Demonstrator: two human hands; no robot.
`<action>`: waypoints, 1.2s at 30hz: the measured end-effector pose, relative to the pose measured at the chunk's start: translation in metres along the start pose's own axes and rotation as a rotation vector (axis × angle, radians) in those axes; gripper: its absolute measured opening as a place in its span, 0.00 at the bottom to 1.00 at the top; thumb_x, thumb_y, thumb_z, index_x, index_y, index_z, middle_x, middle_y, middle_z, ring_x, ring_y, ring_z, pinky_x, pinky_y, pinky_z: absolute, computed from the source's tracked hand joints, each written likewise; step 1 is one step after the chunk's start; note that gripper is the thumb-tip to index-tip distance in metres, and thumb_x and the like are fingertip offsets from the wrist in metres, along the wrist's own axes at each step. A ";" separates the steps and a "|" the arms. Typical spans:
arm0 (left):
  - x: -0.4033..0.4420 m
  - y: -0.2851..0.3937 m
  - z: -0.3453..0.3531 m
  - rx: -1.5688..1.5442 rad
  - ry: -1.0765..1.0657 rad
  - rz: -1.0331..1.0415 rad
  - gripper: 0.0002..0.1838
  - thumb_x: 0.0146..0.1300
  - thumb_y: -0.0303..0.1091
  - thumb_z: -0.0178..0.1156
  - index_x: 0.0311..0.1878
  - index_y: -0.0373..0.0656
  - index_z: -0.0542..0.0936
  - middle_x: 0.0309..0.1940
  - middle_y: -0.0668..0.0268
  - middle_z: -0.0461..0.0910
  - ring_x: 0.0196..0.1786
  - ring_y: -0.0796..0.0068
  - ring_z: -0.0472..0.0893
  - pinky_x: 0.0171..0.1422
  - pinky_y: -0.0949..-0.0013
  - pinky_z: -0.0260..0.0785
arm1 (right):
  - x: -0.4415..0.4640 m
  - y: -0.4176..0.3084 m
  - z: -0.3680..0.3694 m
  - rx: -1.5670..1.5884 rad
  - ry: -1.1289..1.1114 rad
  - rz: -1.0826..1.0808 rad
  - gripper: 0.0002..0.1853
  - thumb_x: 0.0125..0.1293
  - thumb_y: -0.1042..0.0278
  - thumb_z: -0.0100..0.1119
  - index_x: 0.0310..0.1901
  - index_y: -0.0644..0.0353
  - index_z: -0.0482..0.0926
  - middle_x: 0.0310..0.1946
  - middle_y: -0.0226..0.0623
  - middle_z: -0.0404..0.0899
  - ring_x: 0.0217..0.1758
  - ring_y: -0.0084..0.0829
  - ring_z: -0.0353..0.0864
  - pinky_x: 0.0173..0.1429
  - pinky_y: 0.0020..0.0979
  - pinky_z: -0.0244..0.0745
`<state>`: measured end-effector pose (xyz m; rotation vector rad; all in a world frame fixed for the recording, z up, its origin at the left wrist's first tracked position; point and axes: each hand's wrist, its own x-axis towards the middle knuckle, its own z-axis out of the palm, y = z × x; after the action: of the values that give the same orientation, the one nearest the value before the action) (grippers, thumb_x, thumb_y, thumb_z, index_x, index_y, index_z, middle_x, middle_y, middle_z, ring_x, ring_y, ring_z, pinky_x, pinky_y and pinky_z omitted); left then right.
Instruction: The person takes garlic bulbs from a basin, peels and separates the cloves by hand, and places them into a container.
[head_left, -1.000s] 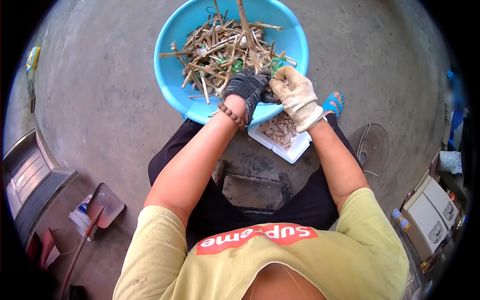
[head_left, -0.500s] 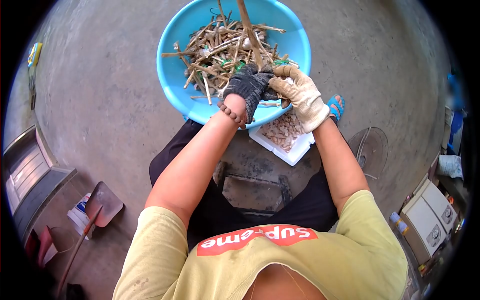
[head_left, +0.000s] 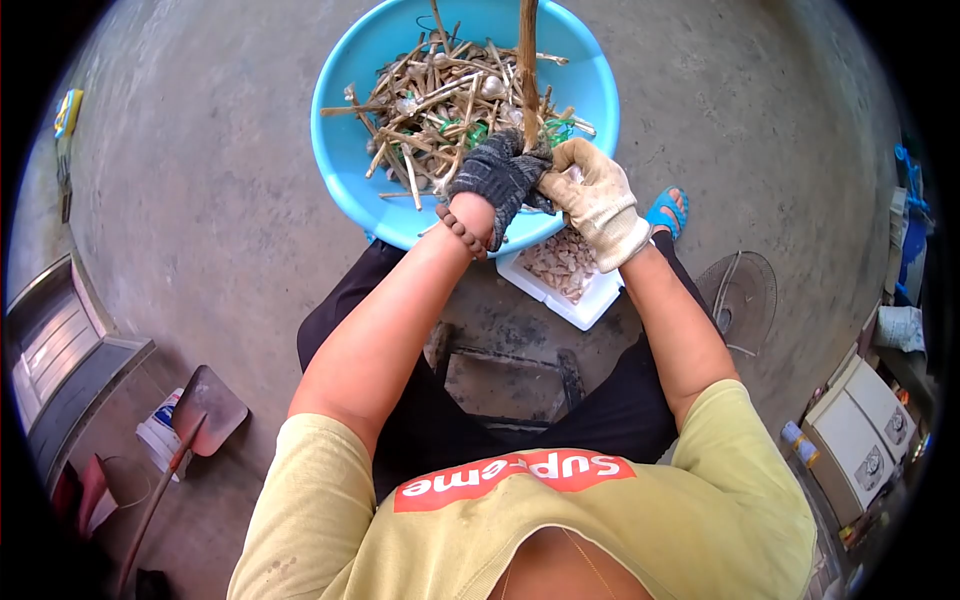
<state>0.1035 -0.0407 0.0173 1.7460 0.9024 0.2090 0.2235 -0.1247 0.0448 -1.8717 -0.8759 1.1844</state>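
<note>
In a dark grey glove, my left hand (head_left: 498, 180) is closed around the lower end of a long dried garlic stalk (head_left: 528, 75), which stands upright over the basin. My right hand (head_left: 592, 195), in a cream work glove, presses close beside it with thumb and fingers pinched on the garlic at the stalk's base. Fingers mostly hide that garlic; a pale bit shows. Under both hands is a light blue basin (head_left: 345, 165), heaped with dried garlic bulbs and stalks (head_left: 440, 100). A white box (head_left: 580, 315) below my right hand holds loose garlic cloves (head_left: 562, 262).
Between my legs is a dark low frame (head_left: 505, 365). A round fan guard (head_left: 738, 300) lies right of my knee. At left, a shovel (head_left: 208, 410) leans by a white bucket (head_left: 160, 435). Cartons (head_left: 855, 435) stand along the right side.
The garlic stalk has swung from leaning left to nearly upright. My right hand has shifted slightly down, its fingers bunched closer to my left hand.
</note>
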 end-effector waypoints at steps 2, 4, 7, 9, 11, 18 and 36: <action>0.000 -0.007 0.002 0.040 0.002 0.062 0.15 0.56 0.39 0.53 0.40 0.38 0.75 0.32 0.53 0.77 0.33 0.59 0.77 0.38 0.65 0.68 | -0.002 0.000 0.003 -0.008 0.005 -0.006 0.11 0.46 0.67 0.61 0.30 0.62 0.73 0.23 0.37 0.73 0.27 0.28 0.70 0.35 0.28 0.68; 0.002 -0.017 0.000 0.345 0.050 0.298 0.15 0.56 0.39 0.53 0.40 0.37 0.75 0.32 0.54 0.77 0.33 0.62 0.77 0.38 0.67 0.69 | -0.003 0.003 0.005 -0.099 0.072 -0.172 0.10 0.46 0.67 0.60 0.29 0.62 0.73 0.22 0.38 0.72 0.26 0.29 0.71 0.34 0.28 0.69; 0.001 -0.005 -0.004 0.233 -0.039 0.265 0.15 0.57 0.38 0.52 0.41 0.36 0.74 0.31 0.57 0.77 0.32 0.67 0.77 0.37 0.70 0.70 | 0.002 0.001 0.000 -0.065 0.025 -0.108 0.10 0.46 0.67 0.60 0.29 0.62 0.73 0.21 0.39 0.72 0.25 0.30 0.72 0.33 0.29 0.69; 0.000 0.001 -0.005 -0.177 -0.170 -0.009 0.14 0.57 0.37 0.52 0.41 0.36 0.73 0.30 0.58 0.77 0.33 0.70 0.77 0.37 0.71 0.71 | 0.009 0.004 -0.006 -0.013 -0.019 0.020 0.11 0.46 0.67 0.58 0.31 0.63 0.74 0.22 0.41 0.74 0.25 0.32 0.73 0.33 0.30 0.70; -0.001 0.001 -0.002 -0.385 -0.170 -0.028 0.13 0.58 0.36 0.50 0.39 0.35 0.73 0.30 0.60 0.76 0.33 0.76 0.77 0.35 0.73 0.71 | 0.011 0.006 -0.006 -0.177 -0.006 -0.046 0.12 0.47 0.68 0.56 0.34 0.63 0.74 0.25 0.44 0.76 0.28 0.35 0.75 0.36 0.31 0.71; -0.004 -0.008 0.002 0.444 -0.110 0.244 0.11 0.49 0.37 0.57 0.38 0.51 0.77 0.30 0.58 0.77 0.34 0.59 0.77 0.39 0.62 0.69 | 0.002 -0.005 -0.005 -0.273 -0.003 -0.118 0.12 0.48 0.65 0.55 0.33 0.63 0.72 0.21 0.42 0.70 0.26 0.33 0.70 0.34 0.31 0.68; -0.006 0.001 -0.005 0.636 -0.002 0.231 0.19 0.51 0.28 0.53 0.50 0.46 0.73 0.45 0.59 0.75 0.51 0.52 0.70 0.56 0.61 0.62 | 0.012 0.010 0.002 0.113 0.084 -0.014 0.09 0.50 0.64 0.56 0.28 0.61 0.73 0.19 0.33 0.73 0.24 0.23 0.70 0.31 0.26 0.68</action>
<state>0.0979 -0.0412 0.0219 2.4430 0.8133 0.0698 0.2272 -0.1193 0.0308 -1.8073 -0.7593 1.1150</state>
